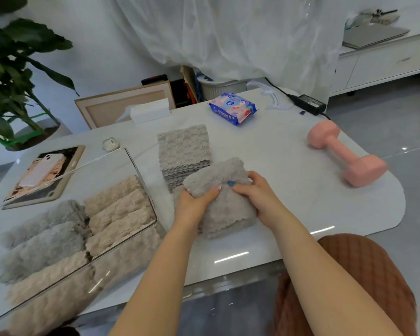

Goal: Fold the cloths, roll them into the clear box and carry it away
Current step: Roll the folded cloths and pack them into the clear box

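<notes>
The clear box (141, 181) stood on the left of the desk (289, 170), holding rolled cloths side by side: grey rolls (41, 238) in its left part and beige rolls (117, 209) in its right part, against the right wall. Just right of the box, a grey cloth (224, 209) lay bunched and partly rolled on the desk, with the left hand (194, 206) gripping its left side, fingers curled into the pile, and the right hand (260, 200) holding its right side, fingers bent around the fabric near a small blue tag (231, 183). Behind it, touching its far edge, sat a flat stack of cloths (183, 146). The desk was white and glossy with a rounded right end, above a shiny grey floor (386, 117); a sheer white curtain (228, 32) hung behind, and a white cabinet (386, 61) at the far right carried a laptop (374, 36). A pink dumbbell (344, 154) lay well to the right of the hands, a pack of wipes (233, 109) and a power adapter (307, 103) near the far edge, a tissue box (149, 111) and a small earbud case (109, 144) behind the box, and a tablet (66, 180) with a phone (40, 172) on it at the left. A leafy plant (10, 69) stood at the far left, and a brown stool (349, 275) sat by the near edge
</notes>
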The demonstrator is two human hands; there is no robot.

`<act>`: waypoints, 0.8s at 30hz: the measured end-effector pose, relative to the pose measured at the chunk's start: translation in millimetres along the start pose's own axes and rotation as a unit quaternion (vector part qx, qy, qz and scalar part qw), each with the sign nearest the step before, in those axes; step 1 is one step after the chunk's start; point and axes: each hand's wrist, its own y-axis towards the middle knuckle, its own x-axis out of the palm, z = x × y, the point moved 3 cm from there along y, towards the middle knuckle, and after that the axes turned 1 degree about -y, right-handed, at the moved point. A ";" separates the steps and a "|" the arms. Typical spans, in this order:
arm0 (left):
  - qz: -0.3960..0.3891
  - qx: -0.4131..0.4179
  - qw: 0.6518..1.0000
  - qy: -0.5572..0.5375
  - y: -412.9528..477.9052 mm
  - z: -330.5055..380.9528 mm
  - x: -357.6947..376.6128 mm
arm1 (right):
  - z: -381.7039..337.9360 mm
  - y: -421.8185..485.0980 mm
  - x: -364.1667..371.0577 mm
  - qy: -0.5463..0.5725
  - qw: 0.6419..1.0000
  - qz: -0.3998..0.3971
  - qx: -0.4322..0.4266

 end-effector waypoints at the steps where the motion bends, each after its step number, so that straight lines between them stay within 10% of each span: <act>1: -0.042 -0.018 0.999 -0.018 -6.7 4.7 1.1 | -4.9 -3.9 -2.0 0.029 0.999 -0.013 -0.004; 6: -0.172 -0.087 0.979 -0.060 -34.7 14.6 6.6 | -28.3 -29.9 -7.3 0.106 0.987 -0.122 -0.008; 14: -0.117 0.111 0.987 0.021 -55.5 69.5 -13.3 | -62.5 -59.2 0.6 -0.025 0.985 -0.168 -0.026; 19: -0.171 0.138 0.971 -0.098 -76.6 105.5 -69.8 | -92.3 -79.7 55.0 0.062 0.969 -0.235 -0.052; 24: -0.148 0.155 0.977 0.002 -91.9 116.5 -188.7 | -90.3 -72.0 149.3 -0.105 0.923 -0.366 -0.050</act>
